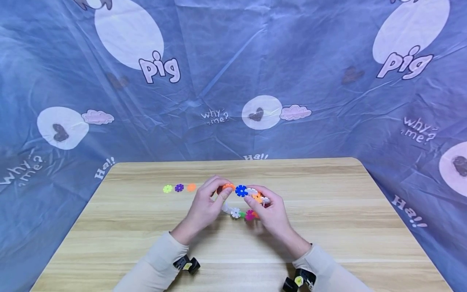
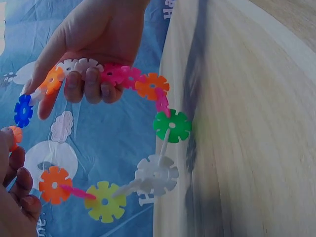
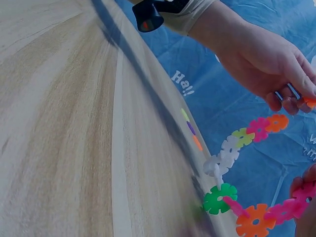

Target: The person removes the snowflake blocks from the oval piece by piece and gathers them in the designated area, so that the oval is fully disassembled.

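Note:
A chain of interlocking plastic flower discs hangs in a loop between the two hands, just above the table. My left hand [image 1: 207, 202] pinches an orange disc [image 1: 229, 186] between thumb and fingers. Beside it is a blue disc [image 1: 241, 191], at the chain end my right hand [image 1: 271, 211] holds; whether orange and blue are joined, I cannot tell. Curled right fingers grip white and pink discs [image 2: 112, 74]. Lower in the loop hang a green disc [image 2: 172, 126], white discs [image 2: 157, 175], a yellow disc [image 2: 105, 202] and another orange disc [image 2: 55, 185].
Three loose discs lie in a row on the wooden table [image 1: 120, 227], left of the hands: yellow-green [image 1: 167, 188], purple [image 1: 179, 187] and orange [image 1: 191, 187]. A blue printed cloth [image 1: 226, 73] stands behind the table and along its sides.

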Demonstrator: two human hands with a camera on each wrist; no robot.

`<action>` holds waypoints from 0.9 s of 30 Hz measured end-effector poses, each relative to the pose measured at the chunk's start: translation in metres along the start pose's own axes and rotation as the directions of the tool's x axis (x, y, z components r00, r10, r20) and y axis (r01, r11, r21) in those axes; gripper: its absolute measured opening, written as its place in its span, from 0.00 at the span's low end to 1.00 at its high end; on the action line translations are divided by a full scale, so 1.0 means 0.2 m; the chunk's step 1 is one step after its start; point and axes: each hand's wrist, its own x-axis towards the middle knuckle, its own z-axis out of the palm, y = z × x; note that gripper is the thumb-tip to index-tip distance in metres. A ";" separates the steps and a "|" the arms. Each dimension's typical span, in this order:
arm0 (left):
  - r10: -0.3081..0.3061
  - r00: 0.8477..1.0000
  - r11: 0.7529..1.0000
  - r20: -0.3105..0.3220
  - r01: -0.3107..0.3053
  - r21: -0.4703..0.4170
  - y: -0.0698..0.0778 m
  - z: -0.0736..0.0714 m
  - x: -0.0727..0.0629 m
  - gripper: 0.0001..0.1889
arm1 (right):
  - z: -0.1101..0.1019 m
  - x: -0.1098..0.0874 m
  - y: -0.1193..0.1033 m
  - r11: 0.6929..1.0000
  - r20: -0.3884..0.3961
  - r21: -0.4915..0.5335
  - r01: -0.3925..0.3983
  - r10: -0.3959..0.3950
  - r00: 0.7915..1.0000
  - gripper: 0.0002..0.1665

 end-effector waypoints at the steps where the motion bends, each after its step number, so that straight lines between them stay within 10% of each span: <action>1: 0.001 1.000 1.000 0.001 -0.001 -0.001 0.00 -0.01 0.00 0.06 | 0.00 0.00 0.00 1.000 0.003 0.002 -0.001 0.001 1.000 0.18; 27: -0.254 0.965 0.966 -0.059 0.256 0.027 -0.01 -0.14 -0.01 0.15 | 0.00 -0.02 0.00 0.999 -0.004 -0.036 0.004 -0.004 1.000 0.19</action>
